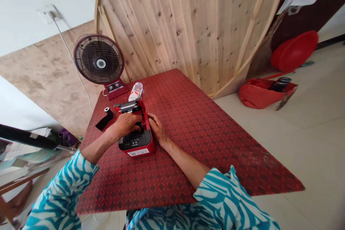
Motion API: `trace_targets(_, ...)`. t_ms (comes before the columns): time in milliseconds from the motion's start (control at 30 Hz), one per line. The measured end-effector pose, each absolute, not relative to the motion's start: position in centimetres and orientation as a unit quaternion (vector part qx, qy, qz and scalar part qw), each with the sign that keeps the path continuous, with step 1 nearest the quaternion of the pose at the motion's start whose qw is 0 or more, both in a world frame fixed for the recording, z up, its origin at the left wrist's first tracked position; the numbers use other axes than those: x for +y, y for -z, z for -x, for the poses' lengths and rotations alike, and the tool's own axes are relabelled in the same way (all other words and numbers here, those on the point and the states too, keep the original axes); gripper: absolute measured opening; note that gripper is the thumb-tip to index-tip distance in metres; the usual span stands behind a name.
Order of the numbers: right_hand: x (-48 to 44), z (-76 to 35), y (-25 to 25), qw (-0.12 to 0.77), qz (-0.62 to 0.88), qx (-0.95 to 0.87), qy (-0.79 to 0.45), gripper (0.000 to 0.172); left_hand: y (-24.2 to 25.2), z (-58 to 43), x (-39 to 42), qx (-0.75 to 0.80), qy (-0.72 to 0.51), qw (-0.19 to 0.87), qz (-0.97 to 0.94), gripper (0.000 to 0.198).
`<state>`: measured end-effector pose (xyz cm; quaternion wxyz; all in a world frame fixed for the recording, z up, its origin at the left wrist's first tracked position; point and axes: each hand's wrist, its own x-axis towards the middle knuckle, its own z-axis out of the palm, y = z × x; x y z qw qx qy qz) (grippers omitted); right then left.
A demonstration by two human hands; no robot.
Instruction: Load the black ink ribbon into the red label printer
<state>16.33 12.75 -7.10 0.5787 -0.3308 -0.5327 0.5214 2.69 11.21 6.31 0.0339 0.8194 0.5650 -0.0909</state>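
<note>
Roll of black ribbon point(108, 115) (or film, can't be sure) lies part unwound on the patterned red table point(202, 143), just L of the red/black label printer point(136, 143). Then comes the left hand point(126, 124), over the printer's L side w/ fingers curled down into the open bay. Printer's toward the L part of the table, lid point(128, 107) up at the far end, so imo this is the fiddling-w/-the-insides step. Farther R, the right hand point(159, 129) is half-curled against the side wall, prob steadying it. Next move calls for a firm brace there and careful fingertips, bc space looks tight.

Hard to see: L fingertips are hidden, so can't tell if they're pinching anything. Clear plastic bottle point(136, 91) is partly blocked by the lid, front label point(138, 152) too small to read. R side: grip or just resting, can't tell
</note>
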Motion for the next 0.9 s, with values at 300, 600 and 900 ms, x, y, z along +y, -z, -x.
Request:
trace_targets(300, 12.6, -16.7, 6.6, 0.563, 0.344, -0.545, -0.517, 0.037, -5.9, -1.5, 11.1, 0.531, 0.066, 0.106, -0.838, 0.021)
trace_targets(600, 12.5, -16.6, 7.0, 0.566, 0.349, -0.534, -0.522, 0.036, -7.0, 1.0, 5.0, 0.515, -0.114, 0.179, -0.831, 0.028)
trace_targets(900, 12.3, -16.8, 6.8, 0.560, 0.357, -0.543, -0.514, 0.037, -5.1, 0.2, 4.4, 0.495, -0.137, 0.065, -0.856, 0.028)
